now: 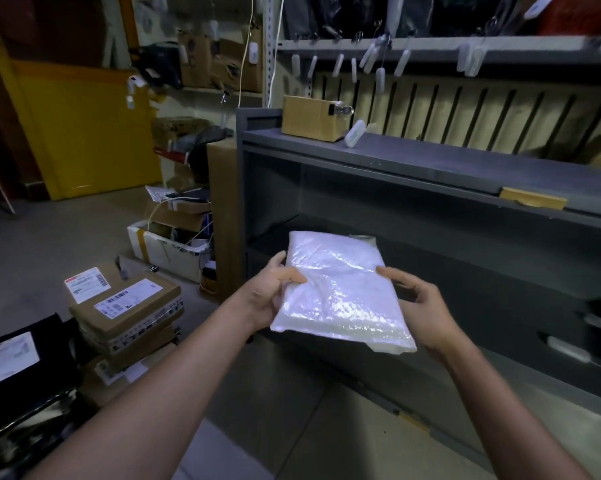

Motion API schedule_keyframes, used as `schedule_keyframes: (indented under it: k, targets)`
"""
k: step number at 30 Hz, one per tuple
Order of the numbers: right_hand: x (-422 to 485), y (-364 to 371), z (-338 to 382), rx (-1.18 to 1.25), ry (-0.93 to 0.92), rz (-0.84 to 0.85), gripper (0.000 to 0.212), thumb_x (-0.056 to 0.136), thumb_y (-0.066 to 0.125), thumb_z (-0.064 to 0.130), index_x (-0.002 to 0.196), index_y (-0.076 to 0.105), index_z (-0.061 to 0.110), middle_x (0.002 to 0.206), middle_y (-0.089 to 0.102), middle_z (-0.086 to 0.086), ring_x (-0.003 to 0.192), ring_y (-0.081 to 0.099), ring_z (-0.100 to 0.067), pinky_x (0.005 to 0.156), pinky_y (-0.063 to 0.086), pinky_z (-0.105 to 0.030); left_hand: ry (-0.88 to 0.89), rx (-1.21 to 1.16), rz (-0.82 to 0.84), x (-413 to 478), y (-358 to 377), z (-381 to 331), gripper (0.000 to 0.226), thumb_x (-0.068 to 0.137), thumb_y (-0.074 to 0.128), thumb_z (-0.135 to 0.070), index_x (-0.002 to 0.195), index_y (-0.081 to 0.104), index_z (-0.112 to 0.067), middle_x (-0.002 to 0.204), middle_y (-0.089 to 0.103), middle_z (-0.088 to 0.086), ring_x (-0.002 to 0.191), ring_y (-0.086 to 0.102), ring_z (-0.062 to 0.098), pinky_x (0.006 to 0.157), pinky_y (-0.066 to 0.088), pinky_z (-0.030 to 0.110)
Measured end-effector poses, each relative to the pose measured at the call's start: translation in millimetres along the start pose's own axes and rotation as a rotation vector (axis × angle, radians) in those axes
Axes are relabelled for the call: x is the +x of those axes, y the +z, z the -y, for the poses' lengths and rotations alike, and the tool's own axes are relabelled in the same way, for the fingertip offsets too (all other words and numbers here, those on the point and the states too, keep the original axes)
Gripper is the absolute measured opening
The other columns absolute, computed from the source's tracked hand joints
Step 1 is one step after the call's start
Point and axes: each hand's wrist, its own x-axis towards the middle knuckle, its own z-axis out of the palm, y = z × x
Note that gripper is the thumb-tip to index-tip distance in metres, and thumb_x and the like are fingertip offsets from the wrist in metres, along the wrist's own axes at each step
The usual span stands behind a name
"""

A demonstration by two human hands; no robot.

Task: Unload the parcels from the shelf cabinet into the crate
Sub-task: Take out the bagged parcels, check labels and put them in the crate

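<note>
A flat white bubble-wrap parcel (340,292) is held in the air in front of the grey shelf cabinet (413,202), at the height of its lower shelf. My left hand (271,292) grips the parcel's left edge, thumb on top and fingers underneath. My right hand (420,303) holds the right edge, thumb on top. A brown cardboard box (309,117) sits on the cabinet's top surface at the left. Dark items (600,327) lie on the lower shelf at the far right. No crate can be told apart for certain in view.
Stacked cardboard parcels with labels (126,313) lie on the floor at the left, beside a black bag with a white label (18,362). A white box of clutter (164,244) stands further back. A yellow door (84,129) is at the far left. Upper shelves hold hanging tags (378,60).
</note>
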Motion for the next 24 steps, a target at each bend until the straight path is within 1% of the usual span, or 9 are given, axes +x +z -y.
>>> schedule_keyframes:
  k: [4,6,9,12,16,18,21,22,24]
  targets:
    - [0.3,5.5,-6.1,-0.064,0.068,-0.09,0.052,0.092,0.042,-0.015,0.118,0.067,0.022,0.122,0.068,-0.005,0.105,0.066,-0.013,0.092,0.055,-0.031,0.038,0.064,-0.013,-0.9,-3.5,4.9,0.052,0.082,0.052,0.014,0.131,0.053,-0.001,0.122,0.066,0.021,0.101,0.069,0.037,0.076,0.059,0.043]
    - [3.2,4.4,-4.2,-0.087,0.09,-0.166,0.039,0.097,0.047,-0.004,0.124,0.067,0.016,0.119,0.066,-0.013,0.095,0.062,-0.011,0.082,0.052,-0.024,0.07,0.071,-0.062,0.7,-6.1,6.2,0.055,0.079,0.05,0.018,0.129,0.055,-0.002,0.124,0.065,0.022,0.108,0.066,0.039,0.086,0.057,0.048]
    - [4.5,7.5,4.7,0.21,0.267,-0.138,0.029,0.103,0.051,0.023,0.125,0.063,0.008,0.111,0.069,-0.018,0.087,0.067,-0.02,0.071,0.054,-0.028,0.124,0.145,-0.125,2.2,-8.6,6.8,0.072,0.058,0.059,0.013,0.127,0.059,-0.008,0.124,0.065,0.023,0.111,0.063,0.043,0.093,0.054,0.054]
    - [5.1,13.6,11.3,0.491,0.438,-0.044,0.053,0.101,0.044,0.052,0.116,0.06,0.004,0.105,0.072,-0.021,0.086,0.073,-0.03,0.074,0.057,-0.037,0.169,0.296,-0.104,1.9,-9.5,7.0,0.067,0.05,0.06,0.003,0.115,0.067,-0.011,0.119,0.067,0.017,0.113,0.061,0.041,0.095,0.051,0.057]
    - [2.5,10.6,8.4,0.684,0.563,0.046,0.086,0.088,0.035,0.079,0.115,0.055,0.0,0.107,0.07,-0.031,0.099,0.071,-0.039,0.076,0.06,-0.043,0.185,0.441,-0.117,-4.6,-4.1,8.7,0.037,0.073,0.064,0.002,0.11,0.067,0.001,0.11,0.069,0.017,0.103,0.064,0.03,0.089,0.053,0.04]
    - [-0.2,8.3,10.0,0.743,0.575,0.094,0.08,0.091,0.041,0.072,0.115,0.06,-0.002,0.104,0.07,-0.031,0.099,0.071,-0.04,0.08,0.061,-0.044,0.199,0.357,-0.181,-2.3,-1.3,9.0,0.022,0.088,0.055,0.007,0.1,0.07,-0.003,0.119,0.066,0.016,0.107,0.06,0.028,0.094,0.05,0.038]
    - [-5.1,9.7,13.5,0.76,0.545,0.105,0.028,0.095,0.056,0.02,0.1,0.062,-0.007,0.073,0.061,-0.023,0.065,0.067,-0.028,0.078,0.061,-0.042,0.147,0.135,-0.22,3.2,-3.8,4.7,0.043,0.087,0.053,0.012,0.079,0.079,-0.02,0.141,0.049,0.009,0.124,0.053,0.027,0.106,0.045,0.043]
    - [-5.2,10.1,12.8,0.736,0.52,0.096,0.018,0.093,0.054,0.008,0.098,0.062,-0.007,0.073,0.056,-0.021,0.061,0.062,-0.025,0.072,0.061,-0.039,0.148,0.114,-0.23,7.2,-7.6,5.1,0.037,0.084,0.059,0.008,0.083,0.081,-0.021,0.148,0.043,0.009,0.129,0.051,0.029,0.108,0.043,0.044]
    - [-5.0,12.2,9.7,0.666,0.47,0.12,0.024,0.092,0.053,0.002,0.112,0.065,-0.004,0.096,0.068,-0.023,0.076,0.068,-0.026,0.069,0.061,-0.035,0.166,0.165,-0.267,8.9,-11.4,5.6,0.045,0.088,0.059,0.007,0.119,0.069,-0.024,0.147,0.045,0.015,0.126,0.054,0.032,0.107,0.046,0.048]
